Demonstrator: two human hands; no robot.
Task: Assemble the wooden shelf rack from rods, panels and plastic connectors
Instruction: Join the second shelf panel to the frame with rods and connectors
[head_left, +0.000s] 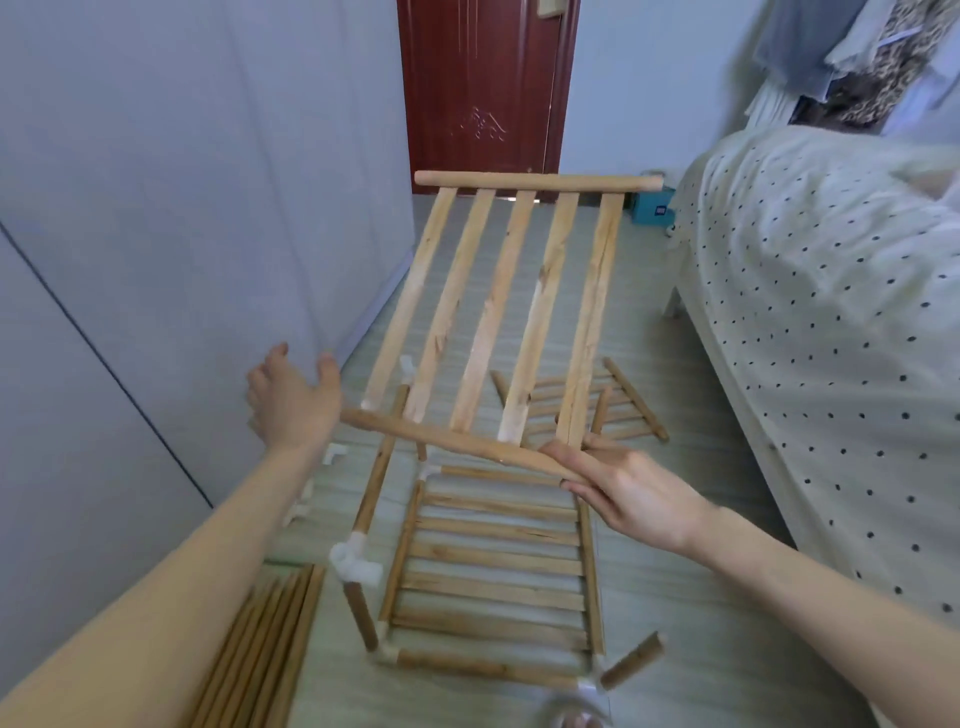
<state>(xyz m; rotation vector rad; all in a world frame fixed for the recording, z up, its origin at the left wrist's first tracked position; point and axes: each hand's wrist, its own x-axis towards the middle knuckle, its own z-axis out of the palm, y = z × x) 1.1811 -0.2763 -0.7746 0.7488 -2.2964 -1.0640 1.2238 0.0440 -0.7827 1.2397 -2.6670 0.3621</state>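
A slatted wooden panel (488, 312) is held up over the floor, its far rod near the door. My right hand (628, 493) grips the panel's near rod (447, 439) at its right end. My left hand (293, 400) hovers open just left of that rod's left end, fingers spread, apart from it. Below stands the partly built rack (493, 566): a slatted shelf with upright rods joined by white plastic connectors (356, 564). Another slatted panel (613, 405) lies on the floor behind.
A bundle of loose rods (260, 649) lies at the lower left. Loose white connectors (332, 457) sit on the floor by the grey wall (156, 260). A bed with a dotted cover (831, 312) fills the right side. A dark red door (483, 88) stands at the back.
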